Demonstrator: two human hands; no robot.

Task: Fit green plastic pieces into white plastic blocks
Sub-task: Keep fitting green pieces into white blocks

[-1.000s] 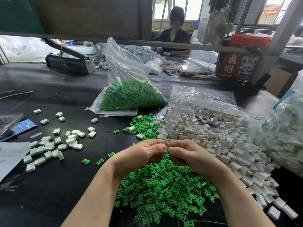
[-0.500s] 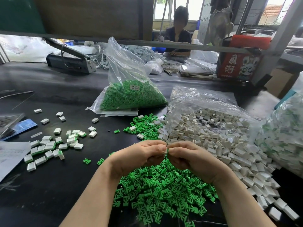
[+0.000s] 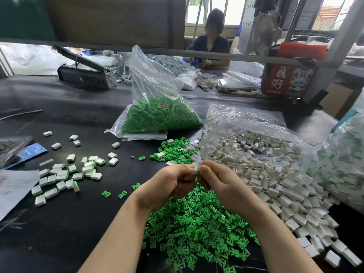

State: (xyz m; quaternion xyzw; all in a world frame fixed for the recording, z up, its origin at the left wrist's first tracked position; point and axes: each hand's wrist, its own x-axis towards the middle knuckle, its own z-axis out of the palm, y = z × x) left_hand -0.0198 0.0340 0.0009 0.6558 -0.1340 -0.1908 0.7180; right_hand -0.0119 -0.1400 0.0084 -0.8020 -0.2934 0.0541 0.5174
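The left hand (image 3: 173, 186) and the right hand (image 3: 218, 186) met fingertip to fingertip above the near middle of the black bench (image 3: 59, 233), both with fingers curled. Between them they pinched a small white block (image 3: 195, 170), the left hand holding it by its side and the right thumb pressed at its end; a sliver of green showed at the seam, though whether the green piece was fully seated could not be told.

Directly beneath the hands lay a loose heap of green plastic pieces (image 3: 197, 229), spreading toward the near edge. To the right, white plastic blocks (image 3: 275, 184) spilled out of an open clear bag (image 3: 246, 123) and ran down the bench to the near right corner. At the far right edge sat another clear bag of assembled white-and-green parts (image 3: 342, 170).

Left of the hands, a scatter of finished blocks (image 3: 65, 176), white with green showing at their edges, lay on the bench, with a few single green pieces (image 3: 106, 193) between that scatter and the heap. Farther back stood a clear bag of green pieces (image 3: 157, 117) bearing a small label. A sheet of paper (image 3: 13, 188) lay at the left edge.

Beyond a low rail, a second person (image 3: 210, 44) sat at the far side, hands on their own work.
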